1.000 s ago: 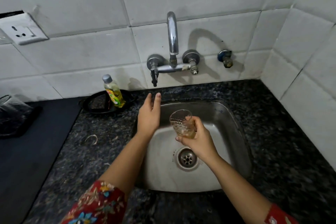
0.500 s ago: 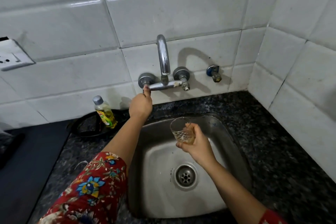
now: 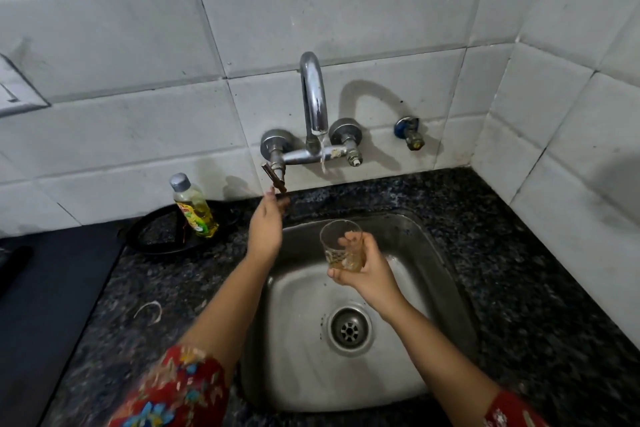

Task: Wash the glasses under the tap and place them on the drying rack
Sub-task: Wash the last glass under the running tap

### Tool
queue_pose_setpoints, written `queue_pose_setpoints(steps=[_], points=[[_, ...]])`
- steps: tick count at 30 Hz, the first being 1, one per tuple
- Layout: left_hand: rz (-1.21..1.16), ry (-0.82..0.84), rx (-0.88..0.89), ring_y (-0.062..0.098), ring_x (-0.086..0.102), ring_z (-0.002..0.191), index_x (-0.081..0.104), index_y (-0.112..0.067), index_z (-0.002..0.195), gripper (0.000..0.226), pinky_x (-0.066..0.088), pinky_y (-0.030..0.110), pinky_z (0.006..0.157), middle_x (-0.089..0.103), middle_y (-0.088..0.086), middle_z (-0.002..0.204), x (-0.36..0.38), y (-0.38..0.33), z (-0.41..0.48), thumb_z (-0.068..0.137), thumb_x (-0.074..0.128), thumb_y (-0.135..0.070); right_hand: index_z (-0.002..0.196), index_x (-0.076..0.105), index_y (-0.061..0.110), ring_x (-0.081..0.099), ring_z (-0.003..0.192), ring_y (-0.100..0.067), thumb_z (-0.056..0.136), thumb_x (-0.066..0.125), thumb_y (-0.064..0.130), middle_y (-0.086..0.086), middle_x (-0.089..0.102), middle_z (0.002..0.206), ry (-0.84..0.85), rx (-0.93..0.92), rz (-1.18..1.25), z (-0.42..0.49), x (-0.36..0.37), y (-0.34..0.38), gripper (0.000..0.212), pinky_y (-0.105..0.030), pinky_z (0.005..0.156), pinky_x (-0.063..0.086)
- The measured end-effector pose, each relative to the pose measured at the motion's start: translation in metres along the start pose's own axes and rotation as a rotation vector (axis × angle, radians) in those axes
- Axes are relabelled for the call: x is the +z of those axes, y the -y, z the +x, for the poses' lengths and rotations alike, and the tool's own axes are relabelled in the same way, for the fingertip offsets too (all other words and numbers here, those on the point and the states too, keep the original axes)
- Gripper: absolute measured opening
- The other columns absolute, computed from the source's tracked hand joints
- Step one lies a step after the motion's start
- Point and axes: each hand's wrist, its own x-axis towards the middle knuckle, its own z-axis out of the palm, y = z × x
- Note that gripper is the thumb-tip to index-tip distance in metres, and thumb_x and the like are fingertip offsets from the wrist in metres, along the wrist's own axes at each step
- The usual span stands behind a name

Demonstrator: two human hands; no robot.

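The left hand [image 3: 267, 224] is smeared by motion, so it cannot be told whether its fingertips touch the lower end of the tap lever [image 3: 275, 177] or stop just short. Its fingers lie loosely extended and hold nothing. The right hand [image 3: 369, 272] curls its fingers and thumb round the lower half of the glass [image 3: 337, 241], hiding much of the patterned base, where a little amber liquid shows. The glass is held nearly upright above the sink [image 3: 301, 350], below and in front of the tap [image 3: 313, 97], and a thin stream of water [image 3: 323, 158] shows at the spout. The bottom edge cuts off both floral sleeves, and the left sleeve [image 3: 173, 388] is blurred. A wall socket [image 3: 15, 94] is cropped at the left edge. The worktop [image 3: 519, 270] is dark speckled stone with the steel sink set into it, in a corner of white tiles [image 3: 346, 10]. A bottle of yellow liquid [image 3: 194, 208] stands on a black round tray [image 3: 156, 239] left of the sink. A small blue-capped valve [image 3: 408, 132] sticks out of the wall right of the tap.
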Motion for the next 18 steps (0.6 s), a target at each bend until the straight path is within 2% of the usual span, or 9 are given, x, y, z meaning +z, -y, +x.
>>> queue_pose_setpoints(steps=[1, 3, 6, 9, 12, 14, 15, 16, 18], points=[[-0.022, 0.106, -0.008, 0.027, 0.053, 0.123, 0.043, -0.019, 0.138, 0.037, 0.037, 0.044, 0.108, 0.061, 0.008, 0.127, 0.000, 0.019, -0.009, 0.102, 0.037, -0.025, 0.114, 0.047, 0.024, 0.059, 0.107, -0.006, 0.067, 0.082, 0.007, 0.003, 0.059, 0.123, 0.011, 0.001, -0.001, 0.000, -0.001, -0.002, 0.061, -0.032, 0.095, 0.050], [-0.070, 0.388, -0.055, 0.027, 0.049, 0.127, 0.033, -0.018, 0.142, 0.063, 0.042, 0.040, 0.105, 0.055, 0.010, 0.134, 0.001, 0.054, -0.029, 0.087, 0.051, 0.005, 0.113, 0.047, 0.024, 0.056, 0.107, 0.000, 0.068, 0.081, 0.005, 0.005, 0.058, 0.122, 0.053, 0.009, 0.002, 0.002, -0.001, -0.005, 0.059, -0.015, 0.086, 0.050], [-0.050, 0.625, -0.089, 0.012, 0.053, 0.121, 0.033, -0.021, 0.141, 0.081, 0.051, 0.025, 0.089, 0.052, 0.004, 0.134, 0.010, 0.070, -0.054, 0.074, 0.058, 0.017, 0.115, 0.045, 0.024, 0.056, 0.103, -0.001, 0.071, 0.078, 0.002, 0.008, 0.058, 0.115, 0.107, 0.019, 0.005, 0.005, 0.001, -0.004, 0.059, -0.005, 0.076, 0.045], [-0.092, 0.593, -0.074, 0.009, 0.062, 0.110, 0.041, -0.019, 0.133, 0.079, 0.053, 0.023, 0.083, 0.062, -0.003, 0.120, 0.024, 0.066, -0.063, 0.070, 0.068, 0.018, 0.114, 0.047, 0.027, 0.060, 0.102, -0.007, 0.069, 0.080, 0.005, 0.002, 0.061, 0.114, 0.135, 0.017, -0.032, 0.003, 0.006, -0.004, 0.060, -0.008, 0.079, 0.046], [-0.102, 0.476, -0.011, 0.004, 0.065, 0.100, 0.050, -0.009, 0.126, 0.065, 0.052, 0.017, 0.079, 0.065, -0.005, 0.110, 0.032, 0.067, -0.064, 0.069, 0.072, 0.015, 0.130, 0.039, 0.026, 0.053, 0.111, -0.003, 0.073, 0.079, 0.013, 0.008, 0.053, 0.123, 0.190, -0.039, -0.134, -0.005, 0.007, -0.002, 0.071, -0.001, 0.086, 0.038], [-0.103, 0.463, 0.010, -0.001, 0.065, 0.097, 0.051, -0.005, 0.124, 0.065, 0.050, 0.014, 0.078, 0.065, -0.006, 0.109, 0.030, 0.073, -0.062, 0.067, 0.072, 0.019, 0.140, 0.032, 0.025, 0.039, 0.126, -0.003, 0.073, 0.078, 0.020, 0.009, 0.040, 0.136, 0.163, -0.193, -0.279, -0.009, -0.001, -0.003, 0.081, -0.013, 0.103, 0.033], [-0.104, 0.469, 0.009, -0.003, 0.064, 0.096, 0.051, -0.005, 0.123, 0.066, 0.051, 0.015, 0.077, 0.064, -0.005, 0.108, 0.028, 0.077, -0.060, 0.066, 0.070, 0.022, 0.139, 0.036, 0.024, 0.035, 0.129, -0.005, 0.074, 0.075, 0.020, 0.007, 0.038, 0.139, 0.156, -0.326, -0.400, -0.010, -0.007, -0.004, 0.076, -0.022, 0.108, 0.030], [-0.093, 0.476, 0.000, -0.003, 0.064, 0.093, 0.051, -0.005, 0.121, 0.066, 0.052, 0.017, 0.074, 0.063, -0.002, 0.107, 0.026, 0.080, -0.058, 0.065, 0.067, 0.027, 0.135, 0.043, 0.023, 0.035, 0.128, -0.006, 0.075, 0.070, 0.018, 0.006, 0.042, 0.137, 0.200, -0.482, -0.559, -0.010, -0.013, -0.004, 0.066, -0.029, 0.111, 0.027], [-0.045, 0.499, -0.005, -0.003, 0.064, 0.087, 0.054, -0.003, 0.114, 0.060, 0.053, 0.018, 0.069, 0.063, 0.002, 0.101, 0.022, 0.087, -0.050, 0.063, 0.060, 0.029, 0.123, 0.056, 0.025, 0.046, 0.122, -0.009, 0.074, 0.064, 0.010, 0.007, 0.056, 0.128, 0.428, -0.701, -0.940, -0.002, -0.020, -0.005, 0.053, -0.038, 0.114, 0.021]])
